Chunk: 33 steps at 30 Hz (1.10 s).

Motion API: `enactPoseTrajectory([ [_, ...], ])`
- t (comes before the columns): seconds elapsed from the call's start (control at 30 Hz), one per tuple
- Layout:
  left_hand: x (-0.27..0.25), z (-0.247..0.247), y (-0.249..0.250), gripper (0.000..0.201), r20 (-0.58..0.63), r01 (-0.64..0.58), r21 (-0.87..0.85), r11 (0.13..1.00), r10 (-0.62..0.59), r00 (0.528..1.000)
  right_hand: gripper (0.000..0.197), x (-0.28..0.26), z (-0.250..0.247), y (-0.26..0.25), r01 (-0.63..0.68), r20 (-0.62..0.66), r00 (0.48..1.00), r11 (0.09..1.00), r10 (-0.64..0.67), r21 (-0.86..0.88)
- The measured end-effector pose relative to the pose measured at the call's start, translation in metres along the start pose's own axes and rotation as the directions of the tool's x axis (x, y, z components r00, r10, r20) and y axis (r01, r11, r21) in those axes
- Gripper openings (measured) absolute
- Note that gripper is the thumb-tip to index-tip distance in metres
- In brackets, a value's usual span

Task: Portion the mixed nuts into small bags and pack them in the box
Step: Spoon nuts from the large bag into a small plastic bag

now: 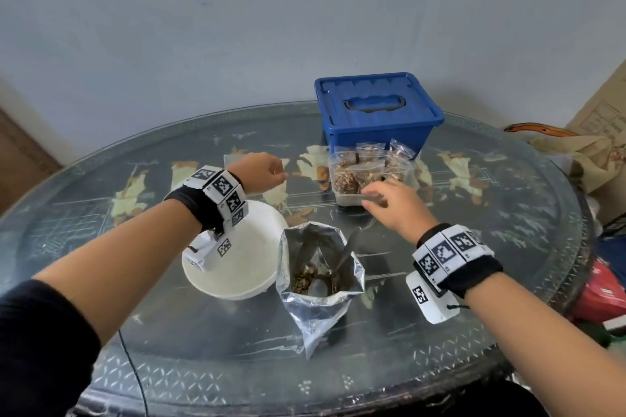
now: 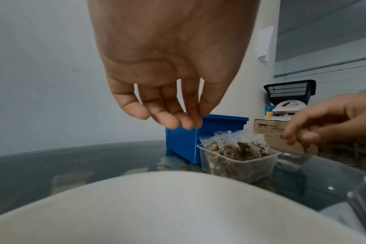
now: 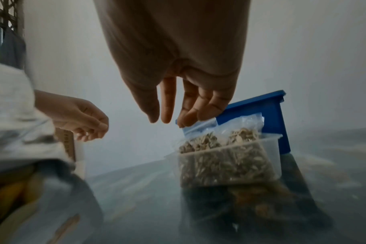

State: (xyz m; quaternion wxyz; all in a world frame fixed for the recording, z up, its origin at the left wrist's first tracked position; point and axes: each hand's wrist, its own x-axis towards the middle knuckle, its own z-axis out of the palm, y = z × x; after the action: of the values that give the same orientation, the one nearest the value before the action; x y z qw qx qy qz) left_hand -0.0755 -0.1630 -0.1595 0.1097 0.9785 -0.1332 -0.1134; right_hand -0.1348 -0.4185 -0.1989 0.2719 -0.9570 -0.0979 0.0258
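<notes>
- Head view: the clear tub of filled small bags sits just in front of the lidded blue box on the glass table, its long side running left to right. The right hand hovers at the tub's near rim, fingers loosely bent; whether they touch it I cannot tell. The left hand hangs above the table, left of the tub, past the white bowl. The foil pouch stands open-mouthed upward, nuts and a spoon inside.
- Left wrist view: the left hand's fingers dangle slack, gripping nothing. The bowl blurs across the foreground, and the box is half hidden.
- Right wrist view: only here, the right fingertips meet the upright top edge of one bag; motion blur hides whether they pinch it.
</notes>
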Motion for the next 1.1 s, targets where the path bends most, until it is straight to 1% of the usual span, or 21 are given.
enactPoseTrajectory([
  [0.07, -0.015, 0.002, -0.01, 0.032, 0.031, 0.059, 0.012, 0.998, -0.059, 0.998, 0.027, -0.006, 0.012, 0.002, -0.006, 0.043, 0.999, 1.0, 0.006, 0.004],
  [0.13, -0.03, 0.005, -0.016, 0.033, 0.101, 0.141, 0.028, 0.99, -0.143, 0.985, 0.029, -0.011, 0.023, 0.005, -0.03, 0.089, 0.996, 0.999, 0.031, -0.012],
  [0.17, -0.038, 0.008, -0.017, 0.033, 0.137, 0.162, 0.049, 0.986, -0.167, 0.976, 0.031, -0.014, 0.029, 0.005, -0.053, 0.117, 0.992, 0.998, 0.057, -0.041],
  [0.27, -0.054, 0.023, -0.022, 0.035, 0.223, 0.135, 0.132, 0.982, -0.163, 0.961, 0.041, -0.02, 0.047, 0.011, -0.107, 0.196, 0.972, 0.985, 0.133, -0.136],
  [0.33, -0.061, 0.038, -0.028, 0.037, 0.269, 0.117, 0.194, 0.974, -0.168, 0.949, 0.05, -0.022, 0.057, 0.015, -0.119, 0.257, 0.952, 0.974, 0.167, -0.194],
  [0.4, -0.064, 0.054, -0.033, 0.045, 0.3, 0.113, 0.249, 0.962, -0.188, 0.935, 0.06, -0.024, 0.066, 0.019, -0.137, 0.314, 0.925, 0.958, 0.215, -0.252],
  [0.47, -0.065, 0.066, -0.034, 0.058, 0.324, 0.14, 0.267, 0.953, -0.226, 0.919, 0.068, -0.027, 0.071, 0.019, -0.142, 0.366, 0.896, 0.942, 0.253, -0.304],
  [0.5, -0.065, 0.069, -0.034, 0.064, 0.33, 0.146, 0.274, 0.951, -0.236, 0.914, 0.071, -0.03, 0.072, 0.019, -0.133, 0.383, 0.886, 0.936, 0.26, -0.326],
  [0.57, -0.064, 0.074, -0.031, 0.07, 0.341, 0.131, 0.312, 0.941, -0.239, 0.909, 0.073, -0.034, 0.075, 0.019, -0.132, 0.381, 0.885, 0.929, 0.268, -0.346],
  [0.63, -0.064, 0.076, -0.028, 0.07, 0.349, 0.11, 0.353, 0.929, -0.24, 0.906, 0.072, -0.036, 0.075, 0.02, -0.133, 0.365, 0.893, 0.93, 0.263, -0.342],
  [0.7, -0.062, 0.079, -0.028, 0.068, 0.339, 0.111, 0.353, 0.929, -0.237, 0.911, 0.073, -0.038, 0.074, 0.02, -0.126, 0.362, 0.897, 0.933, 0.252, -0.336],
  [0.77, -0.062, 0.08, -0.029, 0.062, 0.322, 0.108, 0.336, 0.936, -0.222, 0.92, 0.075, -0.038, 0.074, 0.022, -0.124, 0.364, 0.898, 0.937, 0.246, -0.326],
  [0.93, -0.063, 0.075, -0.026, 0.037, 0.261, 0.119, 0.306, 0.945, -0.203, 0.944, 0.076, -0.037, 0.075, 0.023, -0.134, 0.359, 0.901, 0.943, 0.244, -0.303],
  [1.03, -0.065, 0.072, -0.027, 0.034, 0.229, 0.11, 0.291, 0.95, -0.181, 0.956, 0.076, -0.037, 0.076, 0.024, -0.141, 0.354, 0.902, 0.943, 0.248, -0.302],
  [1.1, -0.066, 0.069, -0.031, 0.033, 0.215, 0.132, 0.259, 0.957, -0.19, 0.958, 0.076, -0.038, 0.076, 0.024, -0.142, 0.355, 0.901, 0.942, 0.251, -0.305],
])
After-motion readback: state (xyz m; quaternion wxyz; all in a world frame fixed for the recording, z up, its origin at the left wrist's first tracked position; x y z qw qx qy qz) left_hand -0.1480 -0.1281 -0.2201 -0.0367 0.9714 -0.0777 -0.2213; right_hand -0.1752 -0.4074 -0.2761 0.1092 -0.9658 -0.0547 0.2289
